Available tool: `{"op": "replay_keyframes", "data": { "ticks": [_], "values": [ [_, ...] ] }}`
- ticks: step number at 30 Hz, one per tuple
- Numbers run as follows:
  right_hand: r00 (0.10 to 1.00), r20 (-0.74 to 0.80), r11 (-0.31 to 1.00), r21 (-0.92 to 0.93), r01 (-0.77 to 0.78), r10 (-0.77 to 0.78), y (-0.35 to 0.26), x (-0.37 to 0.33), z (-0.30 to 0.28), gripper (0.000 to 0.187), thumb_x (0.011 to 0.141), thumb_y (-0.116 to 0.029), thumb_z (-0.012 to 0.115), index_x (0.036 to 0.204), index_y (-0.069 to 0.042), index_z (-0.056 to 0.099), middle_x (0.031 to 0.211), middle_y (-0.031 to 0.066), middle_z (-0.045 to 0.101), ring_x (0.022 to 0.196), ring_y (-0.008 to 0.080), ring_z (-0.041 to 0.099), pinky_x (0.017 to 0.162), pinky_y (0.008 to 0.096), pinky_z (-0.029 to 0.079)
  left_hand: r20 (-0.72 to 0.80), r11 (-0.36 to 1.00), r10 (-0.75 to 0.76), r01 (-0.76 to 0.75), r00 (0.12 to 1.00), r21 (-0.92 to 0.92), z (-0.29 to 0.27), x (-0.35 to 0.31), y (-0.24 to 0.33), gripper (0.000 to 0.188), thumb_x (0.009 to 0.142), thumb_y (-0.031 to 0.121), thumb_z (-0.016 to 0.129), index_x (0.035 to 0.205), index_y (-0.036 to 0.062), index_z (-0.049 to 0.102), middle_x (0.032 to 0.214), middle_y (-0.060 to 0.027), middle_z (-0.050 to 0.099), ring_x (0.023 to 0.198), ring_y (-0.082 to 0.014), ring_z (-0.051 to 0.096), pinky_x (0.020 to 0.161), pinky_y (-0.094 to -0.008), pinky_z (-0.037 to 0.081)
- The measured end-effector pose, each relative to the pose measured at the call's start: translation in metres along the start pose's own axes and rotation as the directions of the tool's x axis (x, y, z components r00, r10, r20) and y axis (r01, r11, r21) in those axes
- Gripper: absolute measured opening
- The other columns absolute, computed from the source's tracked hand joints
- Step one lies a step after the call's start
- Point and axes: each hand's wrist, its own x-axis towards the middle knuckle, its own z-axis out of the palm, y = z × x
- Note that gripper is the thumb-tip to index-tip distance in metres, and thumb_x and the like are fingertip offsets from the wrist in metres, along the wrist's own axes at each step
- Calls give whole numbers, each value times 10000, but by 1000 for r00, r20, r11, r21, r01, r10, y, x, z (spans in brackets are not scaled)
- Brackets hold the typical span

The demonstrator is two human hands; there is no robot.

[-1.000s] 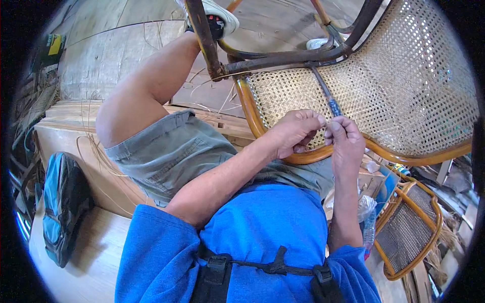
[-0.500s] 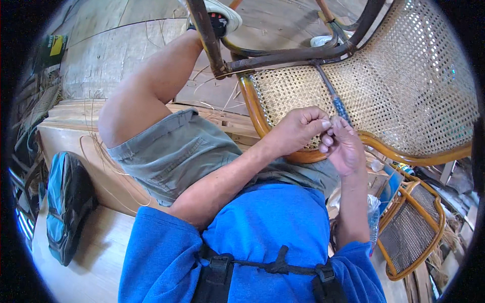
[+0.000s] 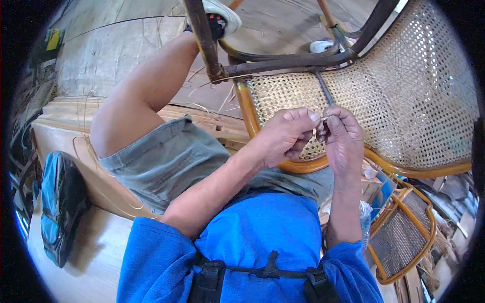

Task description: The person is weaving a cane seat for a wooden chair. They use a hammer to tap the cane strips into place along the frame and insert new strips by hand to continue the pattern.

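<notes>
Over the near edge of a chair's woven cane panel (image 3: pixel 394 96), my left hand (image 3: pixel 289 135) and my right hand (image 3: pixel 345 139) meet fingertip to fingertip. Both are closed in a pinch, with thumbs against the forefingers. Whatever lies between the tips is too small to make out. A dark thin rod (image 3: pixel 324 87) slants across the panel, and its lower end is hidden behind my right hand. The panel's varnished wooden rim (image 3: pixel 246 108) curves below my hands, close to my lap. Dark chair bars (image 3: pixel 283 64) cross above the panel.
Loose cane strands (image 3: pixel 214 107) hang near the wooden ledge by my bent knee. At the left lies a blue and black bag (image 3: pixel 60 207). A smaller cane-backed chair piece (image 3: pixel 404 235) stands at the right, beside a crumpled clear plastic bag (image 3: pixel 365 209).
My left hand has shifted slightly left, with its fingers turned differently. My right fingertips have risen, and the rod's blue lower part is now covered. The whole view has shifted a little.
</notes>
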Motion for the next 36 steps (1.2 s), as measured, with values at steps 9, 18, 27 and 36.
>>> {"op": "replay_keyframes", "data": {
  "ticks": [9,18,27,36],
  "values": [
    [992,-90,996,-5,86,-86,-11,-5,6,175,859,-136,646,969,-2,622,770,34,589,629,98,533,546,216,427,-27,844,404,-361,914,396,21,-6,2,112,914,166,560,892,59,581,668,47,506,564,-18,428,482,-182,356],
    [992,-109,998,-30,53,-56,-13,-8,10,179,859,-143,646,962,-3,605,776,45,598,620,107,536,549,229,442,-26,694,541,-428,841,579,22,-5,-4,62,886,58,564,891,-2,579,790,-2,579,749,-54,525,650,-214,451],
    [936,148,886,302,-351,320,4,-4,-14,165,873,-181,635,943,-37,595,776,32,600,636,103,529,552,228,440,203,270,640,-464,741,844,-5,7,-10,93,863,103,610,882,13,619,729,-70,588,674,-131,590,605,-281,471],
    [990,-67,962,-239,-135,122,33,65,-5,71,866,-69,591,923,-29,609,754,15,606,634,77,549,561,204,436,-153,282,680,-62,717,957,-49,25,15,229,899,206,524,909,6,634,780,-156,641,694,-239,632,649,-354,486]
  ]
}}
